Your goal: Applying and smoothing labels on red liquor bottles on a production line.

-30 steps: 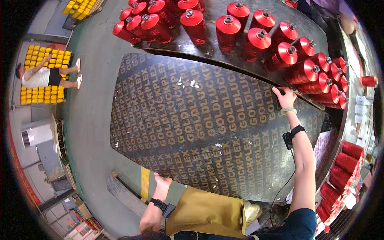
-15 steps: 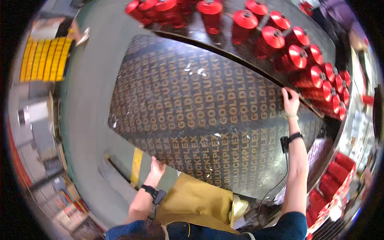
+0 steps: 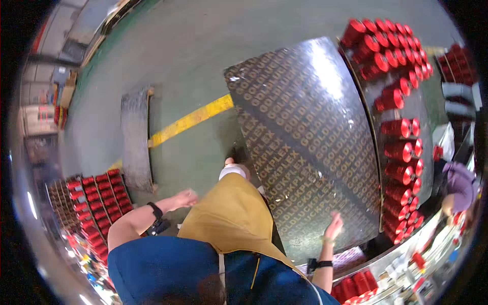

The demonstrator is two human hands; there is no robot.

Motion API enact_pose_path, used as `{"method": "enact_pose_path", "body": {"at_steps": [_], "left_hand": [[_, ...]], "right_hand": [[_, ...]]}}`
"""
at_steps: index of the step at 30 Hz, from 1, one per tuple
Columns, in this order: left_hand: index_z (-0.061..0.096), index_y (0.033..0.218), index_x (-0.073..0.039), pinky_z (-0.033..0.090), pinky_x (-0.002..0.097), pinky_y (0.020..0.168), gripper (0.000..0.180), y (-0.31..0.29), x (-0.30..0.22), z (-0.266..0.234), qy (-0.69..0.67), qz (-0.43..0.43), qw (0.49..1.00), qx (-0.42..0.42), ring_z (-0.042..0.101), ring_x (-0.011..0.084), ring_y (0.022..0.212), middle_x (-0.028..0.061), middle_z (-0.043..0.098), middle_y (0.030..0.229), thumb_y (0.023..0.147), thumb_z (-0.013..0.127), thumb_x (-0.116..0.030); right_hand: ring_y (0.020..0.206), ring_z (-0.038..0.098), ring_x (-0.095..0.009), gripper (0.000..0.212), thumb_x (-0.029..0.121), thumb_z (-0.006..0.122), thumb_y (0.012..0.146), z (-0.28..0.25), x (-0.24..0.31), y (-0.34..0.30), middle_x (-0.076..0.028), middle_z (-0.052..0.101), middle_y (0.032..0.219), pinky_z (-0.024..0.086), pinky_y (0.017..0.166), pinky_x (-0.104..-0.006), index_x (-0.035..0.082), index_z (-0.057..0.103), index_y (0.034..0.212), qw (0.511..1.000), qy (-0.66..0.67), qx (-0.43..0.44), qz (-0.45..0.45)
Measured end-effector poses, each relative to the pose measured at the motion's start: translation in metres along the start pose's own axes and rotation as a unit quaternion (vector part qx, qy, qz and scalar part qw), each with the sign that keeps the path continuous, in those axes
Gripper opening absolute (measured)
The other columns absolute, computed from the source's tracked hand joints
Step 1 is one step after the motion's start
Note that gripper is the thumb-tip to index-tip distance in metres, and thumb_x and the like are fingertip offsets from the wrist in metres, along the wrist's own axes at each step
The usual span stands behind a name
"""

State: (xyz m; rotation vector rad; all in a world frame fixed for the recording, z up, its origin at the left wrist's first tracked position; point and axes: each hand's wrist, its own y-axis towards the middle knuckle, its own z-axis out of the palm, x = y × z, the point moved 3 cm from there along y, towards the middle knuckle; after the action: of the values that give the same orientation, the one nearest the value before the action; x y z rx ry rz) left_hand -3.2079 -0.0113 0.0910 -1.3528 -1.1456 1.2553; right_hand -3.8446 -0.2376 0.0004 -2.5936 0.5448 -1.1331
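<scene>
One head cam, fisheye, looking steeply down over the wearer's own torso at the dark board [image 3: 310,147] (edges bend near rim). Board sits close, right of centre; floor beyond.

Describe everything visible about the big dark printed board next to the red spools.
The large dark brown glossy board looks like film-faced plywood, covered in rows of repeating gold lettering. It lies flat, low over the grey-green floor, with glare near its far end. Red thread spools line its right edge. The right hand is at its near edge; contact is unclear.
</scene>
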Motion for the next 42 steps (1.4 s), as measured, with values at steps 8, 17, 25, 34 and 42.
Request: {"method": "enact_pose_path", "body": {"at_steps": [8, 17, 25, 34, 42], "left_hand": [[0.054, 0.138, -0.01, 0.055, 0.0407, 0.079, 0.047, -0.105, 0.195, 0.002, -0.213, -0.144, 0.947, 0.191, 0.062, 0.0291, 0.113, 0.0151, 0.062, 0.107, 0.105, 0.037, -0.038], [0.056, 0.131, -0.008, 0.053, 0.0479, 0.084, 0.039, -0.09, 0.307, -0.032, -0.19, -0.083, 0.976, -0.067, 0.062, 0.0359, 0.113, 0.0198, 0.064, 0.11, 0.1, 0.045, -0.028], [0.058, 0.124, -0.007, 0.052, 0.0544, 0.089, 0.033, -0.11, 0.369, -0.031, -0.174, -0.204, 0.921, -0.282, 0.062, 0.042, 0.112, 0.0239, 0.066, 0.113, 0.095, 0.052, -0.019], [0.065, 0.108, -0.003, 0.054, 0.0543, 0.079, 0.026, -0.099, 0.396, -0.114, -0.279, -0.228, 0.724, -0.588, 0.067, 0.0459, 0.094, 0.0256, 0.07, 0.1, 0.094, 0.052, -0.021], [0.066, 0.106, 0.006, 0.057, 0.048, 0.075, 0.031, 0.026, -0.023, 0.051, -0.289, -0.1, 0.883, -0.356, 0.071, 0.0374, 0.093, 0.0277, 0.069, 0.097, 0.09, 0.052, -0.017]], "right_hand": [[0.099, 0.067, -0.038, 0.054, 0.045, 0.044, 0.107, 0.1, 0.132, -0.057, -0.022, 0.072, 0.1, 0.049, 0.09, -0.0448, 0.002, 0.077, 0.103, 0.956, -0.191, 0.212, -0.067], [0.104, 0.067, -0.036, 0.051, 0.047, 0.049, 0.103, 0.247, 0.341, -0.061, -0.023, 0.071, 0.107, 0.049, 0.091, -0.0417, 0.004, 0.077, 0.106, 0.908, -0.275, 0.309, -0.068], [0.089, 0.067, -0.019, 0.043, 0.044, 0.058, 0.1, 0.383, 0.481, -0.052, -0.015, 0.074, 0.099, 0.051, 0.082, -0.0334, 0.007, 0.075, 0.113, 0.863, -0.271, 0.382, -0.187], [0.102, 0.071, -0.035, 0.041, 0.039, 0.061, 0.099, 0.562, 0.675, -0.057, -0.017, 0.075, 0.109, 0.053, 0.092, -0.0418, 0.003, 0.073, 0.116, 0.543, -0.436, 0.468, -0.544], [0.098, 0.07, -0.023, 0.032, 0.031, 0.061, 0.1, 0.76, 0.826, -0.246, -0.012, 0.075, 0.106, 0.052, 0.09, -0.036, 0.005, 0.073, 0.115, 0.43, -0.403, 0.577, -0.565]]}}
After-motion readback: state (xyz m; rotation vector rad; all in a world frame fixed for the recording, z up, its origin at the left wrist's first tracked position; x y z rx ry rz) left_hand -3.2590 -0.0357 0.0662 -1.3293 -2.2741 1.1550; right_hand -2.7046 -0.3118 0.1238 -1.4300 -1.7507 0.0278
